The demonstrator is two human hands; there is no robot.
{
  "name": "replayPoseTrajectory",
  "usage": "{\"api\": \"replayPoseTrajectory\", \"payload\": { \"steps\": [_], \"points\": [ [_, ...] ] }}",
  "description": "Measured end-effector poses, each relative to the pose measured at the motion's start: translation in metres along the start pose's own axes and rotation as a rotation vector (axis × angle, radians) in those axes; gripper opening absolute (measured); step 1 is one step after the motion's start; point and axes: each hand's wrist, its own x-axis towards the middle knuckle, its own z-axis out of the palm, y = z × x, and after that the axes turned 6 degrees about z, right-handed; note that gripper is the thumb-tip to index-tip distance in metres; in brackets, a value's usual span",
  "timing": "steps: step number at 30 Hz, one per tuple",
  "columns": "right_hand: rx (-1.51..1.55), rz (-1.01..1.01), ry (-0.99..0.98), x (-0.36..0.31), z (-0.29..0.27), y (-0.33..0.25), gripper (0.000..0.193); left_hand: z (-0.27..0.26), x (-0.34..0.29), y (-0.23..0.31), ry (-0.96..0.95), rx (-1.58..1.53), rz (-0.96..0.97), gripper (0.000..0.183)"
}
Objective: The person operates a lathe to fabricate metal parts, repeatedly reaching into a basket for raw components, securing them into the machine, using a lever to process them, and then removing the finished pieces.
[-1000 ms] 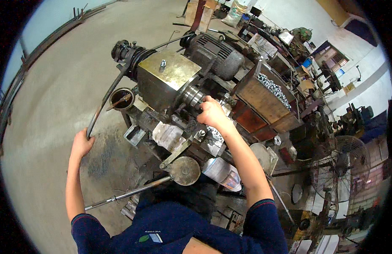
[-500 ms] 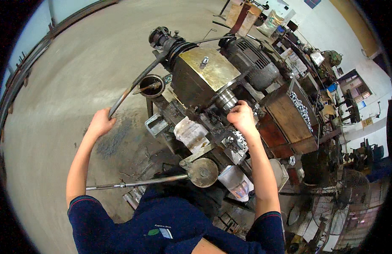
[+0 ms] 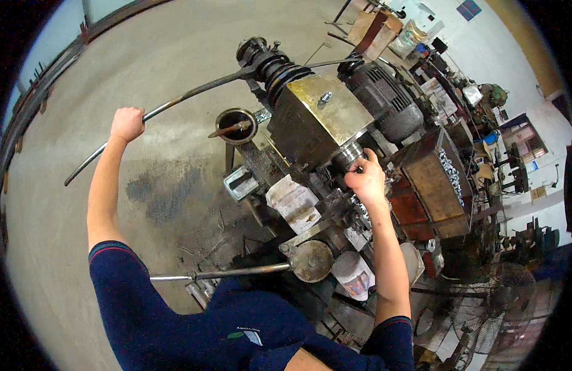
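My left hand is wrapped round a long, curved metal lever, whose bare end sticks out past my fist to the lower left. The lever's other end joins the pulley end of a greasy lathe-like machine with a brassy top cover. At the machine's near right end, my right hand is closed at the mouth of the shiny round spindle chuck. Its thumb and fingers are bent together there. A small dark thing shows between them, too small to name.
A second lever with a round metal disc crosses just in front of me. Beside the machine are a cup with a brush, a motor and a wooden bin of small metal parts. A fan stands at the lower right.
My left hand has swung the lever outward to the left and away from me, and its bare end now shows beyond my fist. My right hand stays at the chuck.
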Motion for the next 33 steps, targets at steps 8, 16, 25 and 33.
{"api": "replayPoseTrajectory", "payload": {
  "steps": [8,16,25,33],
  "points": [
    [0.115,-0.167,0.147,-0.032,-0.045,0.018,0.031,-0.009,0.008,0.065,0.409,-0.473,-0.030,0.020],
    [0.124,0.085,0.257,-0.133,-0.103,0.090,0.036,0.128,-0.031,0.282,-0.473,-0.784,0.142,0.044],
    [0.030,0.585,0.260,-0.288,-0.125,0.241,0.039,0.135,0.017,0.265,-0.289,0.003,0.721,0.023],
    [-0.833,1.065,0.153,-0.469,-0.128,0.388,0.037,0.123,-0.018,0.231,-0.501,-0.524,0.154,0.038]
  ]
}}
